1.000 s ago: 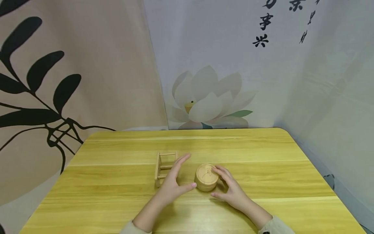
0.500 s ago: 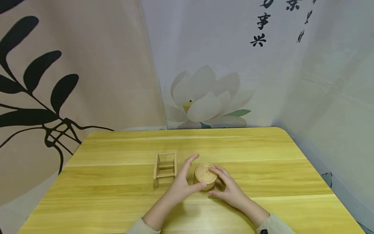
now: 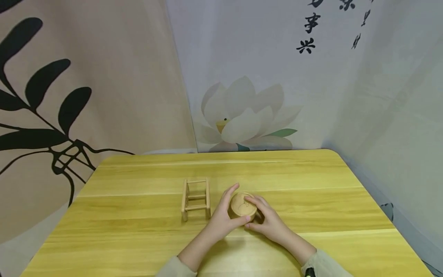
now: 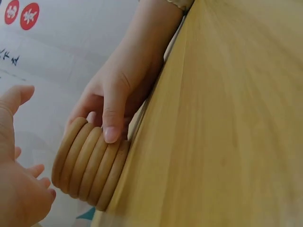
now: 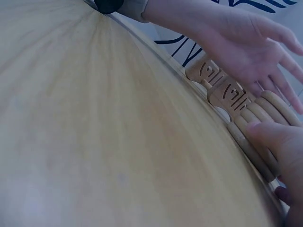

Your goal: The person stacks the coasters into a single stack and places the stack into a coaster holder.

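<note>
A stack of round wooden coasters (image 3: 238, 206) stands on the table, its top disc marked with a line drawing. In the left wrist view the stack (image 4: 90, 163) shows several discs with rounded edges. My right hand (image 3: 273, 223) grips it from the right, thumb low on the near side and fingers at the upper rim. On the other side my left hand (image 3: 221, 223) is spread, its thumb in front of the stack in the head view. The left wrist view shows that left hand (image 4: 21, 175) apart from the discs, fingers fairly straight.
Left of the hands stands a small wooden rack (image 3: 196, 207) with crossbars; its carved end panels (image 5: 232, 94) show in the right wrist view. The wood-grained table (image 3: 121, 231) reaches back to a printed cloth (image 3: 249, 38) with a lotus and dark leaves.
My left hand has moved right, away from the rack and up to the coaster stack. The right hand keeps hold, its fingers a little further over the top rim.
</note>
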`<state>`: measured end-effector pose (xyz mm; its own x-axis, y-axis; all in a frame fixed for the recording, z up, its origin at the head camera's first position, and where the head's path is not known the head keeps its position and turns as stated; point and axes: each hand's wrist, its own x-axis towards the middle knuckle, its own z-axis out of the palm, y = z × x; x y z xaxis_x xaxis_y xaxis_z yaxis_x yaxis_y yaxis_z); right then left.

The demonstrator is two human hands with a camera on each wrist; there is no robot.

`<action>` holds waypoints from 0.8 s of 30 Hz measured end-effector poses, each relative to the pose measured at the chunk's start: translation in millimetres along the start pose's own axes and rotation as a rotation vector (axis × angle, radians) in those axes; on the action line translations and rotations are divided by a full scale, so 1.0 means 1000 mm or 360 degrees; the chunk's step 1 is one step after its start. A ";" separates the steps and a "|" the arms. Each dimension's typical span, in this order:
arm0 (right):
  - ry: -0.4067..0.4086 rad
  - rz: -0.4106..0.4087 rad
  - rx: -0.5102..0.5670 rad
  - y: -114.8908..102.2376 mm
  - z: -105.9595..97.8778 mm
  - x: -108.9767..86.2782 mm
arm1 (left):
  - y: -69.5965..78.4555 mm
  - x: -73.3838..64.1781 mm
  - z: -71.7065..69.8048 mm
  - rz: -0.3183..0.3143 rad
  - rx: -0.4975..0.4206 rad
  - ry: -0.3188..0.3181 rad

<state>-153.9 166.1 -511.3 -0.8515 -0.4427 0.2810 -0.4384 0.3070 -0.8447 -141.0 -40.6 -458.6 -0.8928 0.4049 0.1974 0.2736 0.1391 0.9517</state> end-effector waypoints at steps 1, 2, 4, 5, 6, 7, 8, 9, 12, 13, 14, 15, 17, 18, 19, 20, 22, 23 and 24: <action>-0.0009 0.0005 0.0000 0.000 0.000 0.000 | -0.001 0.000 0.001 -0.0005 0.0000 0.0001; -0.0016 0.0005 -0.0006 0.000 0.000 0.000 | -0.003 0.001 0.001 -0.0007 0.0003 0.0003; -0.0021 0.0006 -0.0024 -0.001 0.000 0.001 | -0.006 0.002 0.002 -0.0012 0.0003 0.0014; -0.0024 0.0004 -0.0032 -0.001 0.000 0.001 | -0.007 0.003 0.003 -0.0014 -0.0001 0.0015; -0.0024 0.0002 -0.0043 -0.002 0.000 0.001 | -0.009 0.004 0.004 -0.0016 -0.0004 0.0020; -0.0023 -0.0004 -0.0053 -0.002 0.000 0.001 | -0.010 0.004 0.004 -0.0018 -0.0011 0.0023; -0.0022 -0.0009 -0.0063 -0.003 0.000 0.001 | -0.012 0.005 0.005 -0.0022 -0.0018 0.0028; -0.0021 -0.0015 -0.0067 -0.003 0.000 0.001 | -0.013 0.005 0.005 -0.0025 -0.0026 0.0033; -0.0030 -0.0024 -0.0059 -0.004 0.000 0.001 | -0.018 0.005 0.006 -0.0036 -0.0051 0.0031; -0.0034 -0.0022 -0.0051 -0.004 -0.001 0.001 | -0.019 0.005 0.006 -0.0043 -0.0059 0.0030; -0.0035 -0.0013 -0.0044 -0.004 -0.001 0.001 | -0.021 0.005 0.006 -0.0052 -0.0074 0.0030; -0.0035 -0.0005 -0.0041 -0.004 -0.001 0.001 | -0.022 0.006 0.006 -0.0061 -0.0096 0.0027; -0.0033 0.0018 -0.0038 -0.003 -0.001 0.001 | -0.025 0.006 0.006 -0.0081 -0.0141 0.0026; -0.0032 0.0026 -0.0041 -0.003 -0.002 0.001 | -0.027 0.007 0.006 -0.0089 -0.0154 0.0029; -0.0027 0.0036 -0.0050 -0.003 -0.002 0.001 | -0.027 0.007 0.006 -0.0091 -0.0166 0.0031; -0.0021 0.0041 -0.0055 -0.003 -0.002 0.001 | -0.028 0.008 0.006 -0.0093 -0.0178 0.0033; -0.0010 0.0048 -0.0067 -0.003 -0.002 0.001 | -0.029 0.008 0.006 -0.0097 -0.0174 0.0039; -0.0002 0.0048 -0.0074 -0.004 -0.002 0.001 | -0.030 0.009 0.007 -0.0096 -0.0168 0.0041; 0.0007 0.0043 -0.0080 -0.004 -0.002 0.001 | -0.030 0.009 0.007 -0.0097 -0.0166 0.0042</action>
<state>-153.8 165.8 -506.8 -0.8643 -0.4301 0.2608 -0.4293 0.3606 -0.8281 -154.8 -35.1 -486.6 -0.9161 0.3745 0.1430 0.1807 0.0673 0.9812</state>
